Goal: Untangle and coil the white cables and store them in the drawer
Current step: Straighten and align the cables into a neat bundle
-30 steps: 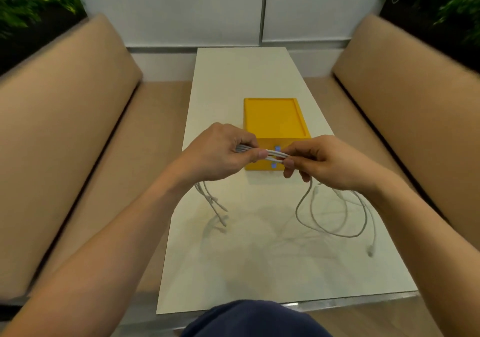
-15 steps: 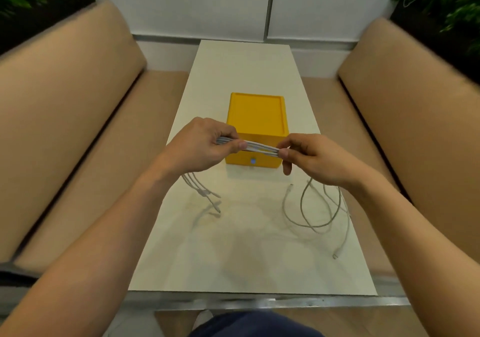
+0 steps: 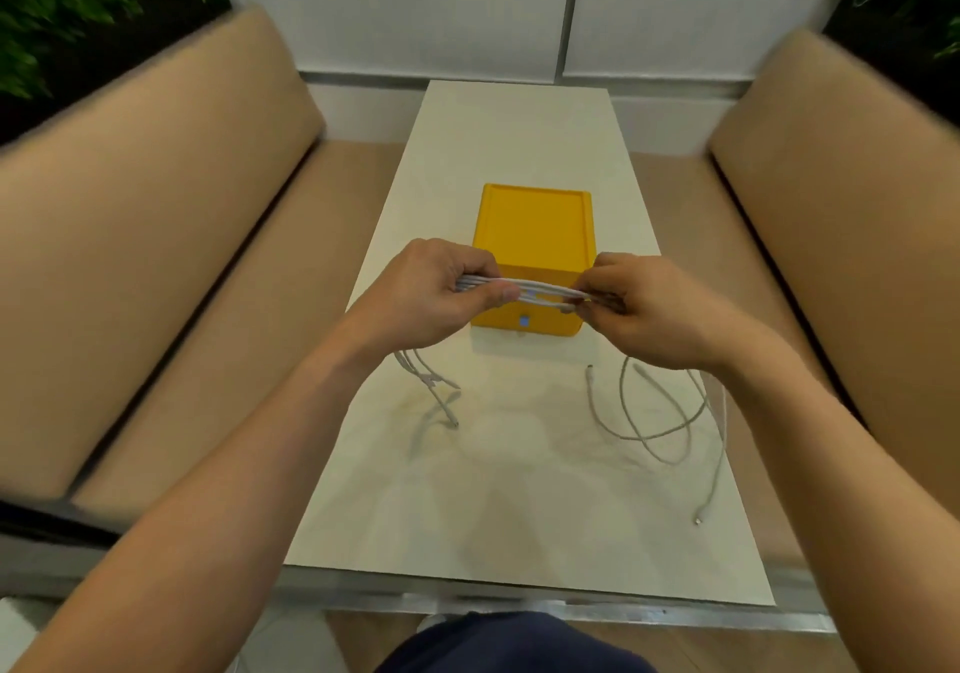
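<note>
A bundle of white cables (image 3: 540,292) stretches taut between my two hands, just in front of the yellow drawer box (image 3: 535,228). My left hand (image 3: 434,296) grips the bundle's left end, thumb on top. My right hand (image 3: 649,309) pinches its right end. Short cable ends (image 3: 428,384) hang below my left hand onto the table. Longer loops (image 3: 654,420) trail from under my right hand across the table, one plug lying near the right edge. The drawer is closed, a small blue knob (image 3: 524,320) on its front.
The long white table (image 3: 514,485) runs away from me between two tan bench seats (image 3: 156,257) (image 3: 841,194). Green plants stand behind both backrests. A white wall closes the far end.
My hands have drawn slightly farther apart along the bundle, with more cable showing between them. The view has shifted, so the box sits more centred. The trailing loops have slid a little.
</note>
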Demonstrator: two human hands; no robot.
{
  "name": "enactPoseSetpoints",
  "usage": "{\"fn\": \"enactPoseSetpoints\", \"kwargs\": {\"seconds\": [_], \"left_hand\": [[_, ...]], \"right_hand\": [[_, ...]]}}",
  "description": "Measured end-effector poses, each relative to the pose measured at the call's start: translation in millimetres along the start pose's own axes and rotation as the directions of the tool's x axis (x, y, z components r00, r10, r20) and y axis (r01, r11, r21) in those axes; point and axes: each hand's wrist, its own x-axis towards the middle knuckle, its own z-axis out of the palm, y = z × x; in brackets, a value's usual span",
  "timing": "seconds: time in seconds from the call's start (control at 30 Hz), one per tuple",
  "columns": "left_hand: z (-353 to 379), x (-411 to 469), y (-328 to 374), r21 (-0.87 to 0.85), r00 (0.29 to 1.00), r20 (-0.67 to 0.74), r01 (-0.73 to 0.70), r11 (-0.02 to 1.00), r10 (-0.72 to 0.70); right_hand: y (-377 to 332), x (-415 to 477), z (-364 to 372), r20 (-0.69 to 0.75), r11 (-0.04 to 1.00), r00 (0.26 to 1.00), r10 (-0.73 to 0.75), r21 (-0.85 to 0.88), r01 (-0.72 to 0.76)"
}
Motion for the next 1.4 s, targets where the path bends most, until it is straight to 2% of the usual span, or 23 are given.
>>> {"fn": "enactPoseSetpoints", "kwargs": {"seconds": [0.07,0.13,0.23,0.37,0.57,0.7,0.8,0.87,0.93,1.0,1.07,1.17,1.27,1.33,1.4], "left_hand": [[-2.4,0.3,-1.7,-0.016,1.000,0.017,-0.021,1.000,0.021],[-5.5,0.4,-4.7,-0.006,0.998,0.041,-0.044,0.999,0.044],[-9.2,0.7,-11.7,0.030,0.993,0.083,-0.085,0.996,0.082],[-12.5,-0.8,-22.5,0.084,0.988,0.110,-0.118,0.990,0.108],[-28.1,-2.5,-33.7,0.080,0.980,0.144,-0.149,0.986,0.137],[-38.7,-0.8,-33.2,0.111,0.970,0.185,-0.180,0.977,0.158],[-41.3,-0.2,-38.9,0.076,0.969,0.175,-0.189,0.979,0.174],[-42.1,-0.1,-42.0,0.053,0.971,0.170,-0.178,0.983,0.167],[-40.9,-0.7,-43.8,0.036,0.967,0.185,-0.186,0.982,0.177],[-40.6,-1.3,-43.0,0.050,0.961,0.194,-0.211,0.976,0.197],[-41.3,0.8,-40.3,0.092,0.959,0.206,-0.218,0.972,0.195],[-41.7,4.0,-39.2,0.135,0.968,0.199,-0.184,0.974,0.155],[-42.4,4.2,-43.6,0.126,0.981,0.161,-0.128,0.984,0.107],[-46.1,2.7,-48.7,0.106,0.989,0.117,-0.099,0.989,0.086],[-52.6,1.3,-54.0,0.070,0.995,0.072,-0.074,0.995,0.069]], "right_hand": [[-3.5,0.3,5.5,0.033,0.977,0.997,0.076,0.196,-0.081],[-7.1,0.4,12.0,0.098,0.904,0.988,0.116,0.403,-0.146],[-12.5,1.1,23.5,0.116,0.824,0.989,0.093,0.549,-0.142],[-21.6,5.2,34.1,0.027,0.838,0.989,0.146,0.529,-0.138],[-44.8,4.8,41.3,-0.142,0.911,0.956,0.255,0.366,-0.189],[-52.6,1.6,35.1,-0.200,0.899,0.924,0.326,0.367,-0.237],[-58.8,-0.2,33.5,-0.262,0.912,0.913,0.313,0.352,-0.212],[-59.1,-4.0,30.8,-0.238,0.896,0.932,0.272,0.416,-0.155],[-53.5,-8.1,26.5,-0.097,0.851,0.969,0.227,0.503,-0.149],[-44.7,-9.5,26.4,0.072,0.799,0.976,0.205,0.564,-0.209],[-36.9,-4.8,30.6,0.133,0.819,0.967,0.216,0.514,-0.254],[-33.4,11.0,32.1,-0.015,0.926,0.964,0.267,0.283,-0.252],[-35.9,23.9,24.3,-0.115,0.971,0.967,0.228,0.098,-0.218],[-23.2,28.0,20.9,-0.105,0.973,0.975,0.195,-0.106,-0.206],[1.6,26.0,17.4,-0.111,0.922,0.972,0.205,-0.312,-0.230]]}}
